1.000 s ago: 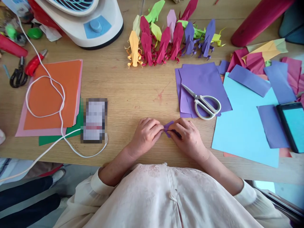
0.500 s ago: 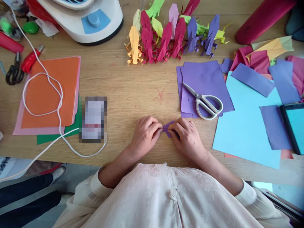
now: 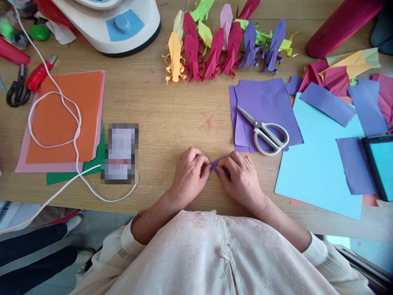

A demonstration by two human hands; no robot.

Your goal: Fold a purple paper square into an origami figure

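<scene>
Near the table's front edge, a small folded purple paper [image 3: 217, 162] is pinched between both hands. My left hand [image 3: 190, 174] grips its left tip with thumb and forefinger. The right part of the paper is under the fingers of my right hand [image 3: 241, 176], closed on it and partly hiding it. Just beyond my right hand lie purple sheets [image 3: 267, 96], with white-handled scissors [image 3: 270, 137] on top. Several folded paper insects [image 3: 192, 53] in red, purple, yellow, green and pink stand in rows at the back.
At left, a white cable [image 3: 76, 151] crosses orange sheets [image 3: 66, 119] beside a blurred phone [image 3: 120, 153]. A white appliance [image 3: 135, 28] stands behind. Light-blue paper [image 3: 319, 164], purple scraps and a tablet [image 3: 380, 164] lie right, below a red cylinder [image 3: 340, 28].
My right fingers have shifted slightly on the purple paper, whose lower part looks more folded up against them. My left hand keeps its pinch, and the view has moved a little.
</scene>
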